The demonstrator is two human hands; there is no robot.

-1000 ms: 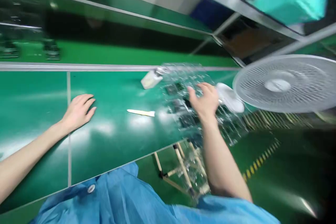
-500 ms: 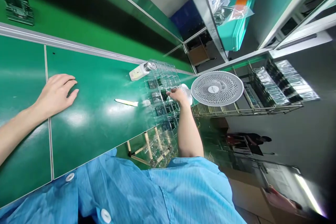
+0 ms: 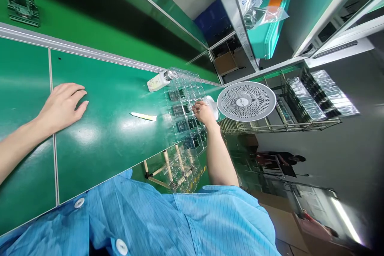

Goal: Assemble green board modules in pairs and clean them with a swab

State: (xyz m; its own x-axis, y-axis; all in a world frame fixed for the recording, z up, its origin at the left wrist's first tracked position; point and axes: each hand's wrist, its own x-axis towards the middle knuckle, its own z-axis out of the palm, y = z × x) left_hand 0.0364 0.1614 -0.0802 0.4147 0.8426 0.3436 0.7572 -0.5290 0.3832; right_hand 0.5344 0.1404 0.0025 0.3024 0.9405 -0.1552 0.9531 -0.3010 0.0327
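My left hand (image 3: 64, 106) lies on the green worktop, palm down, holding nothing, with its thumb apart from the fingers. My right hand (image 3: 204, 113) is over a clear plastic tray (image 3: 189, 82) with many compartments. Its fingers are curled together, and whatever they may hold is too small to make out. Several small dark circuit boards (image 3: 181, 126) sit in the tray's compartments to the left of and below this hand. A white bottle with a metal cap (image 3: 158, 81) stands by the tray's upper left side. A white and yellow pen-like tool (image 3: 143, 116) lies between my hands.
A round white fan (image 3: 246, 102) stands right beside my right hand. Beyond it, a wire rack (image 3: 288, 126) holds stacked clear trays (image 3: 333, 92). A metal rail (image 3: 90, 55) runs along the worktop's far side. A dark green device (image 3: 22, 2) sits at the upper left.
My right hand has shifted slightly right over the tray, and its fingers have curled in. My left hand rests in the same place.
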